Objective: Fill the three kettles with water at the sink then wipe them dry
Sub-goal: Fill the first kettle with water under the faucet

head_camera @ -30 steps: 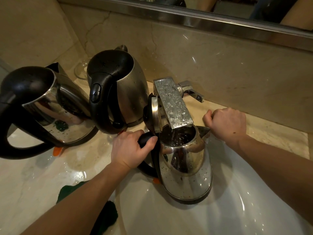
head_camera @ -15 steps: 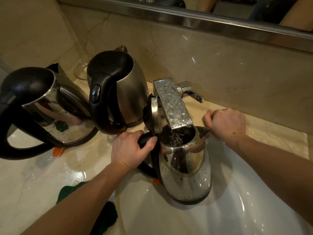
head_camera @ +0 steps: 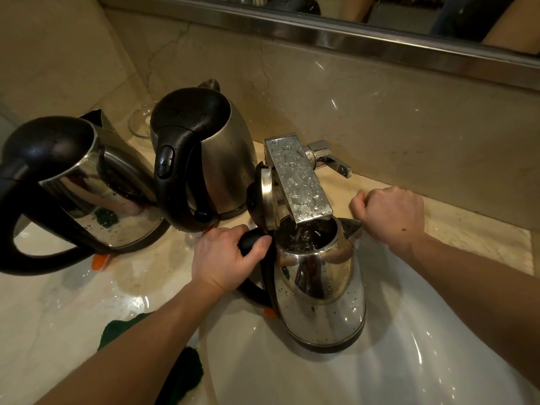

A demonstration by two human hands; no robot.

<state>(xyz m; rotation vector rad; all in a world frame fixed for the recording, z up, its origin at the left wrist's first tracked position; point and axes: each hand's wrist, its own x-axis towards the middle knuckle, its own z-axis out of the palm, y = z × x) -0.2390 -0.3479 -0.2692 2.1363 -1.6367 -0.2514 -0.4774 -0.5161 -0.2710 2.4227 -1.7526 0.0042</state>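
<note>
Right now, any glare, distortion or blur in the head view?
Head view: warm, dim light; wide-angle lens bends the mirror frame; glare streaks on the sink wall; the kettle under the tap mirrors its surroundings and carries droplets; edges look sharp, no motion blur.

3 kettles [head_camera: 320,285] polished wet steel, black plastic handles; tap [head_camera: 298,178] glossy chrome; counter [head_camera: 58,311] smooth marble

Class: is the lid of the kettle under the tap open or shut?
Open: the lid stands raised beside the tap, leaving the kettle uncovered.
</note>
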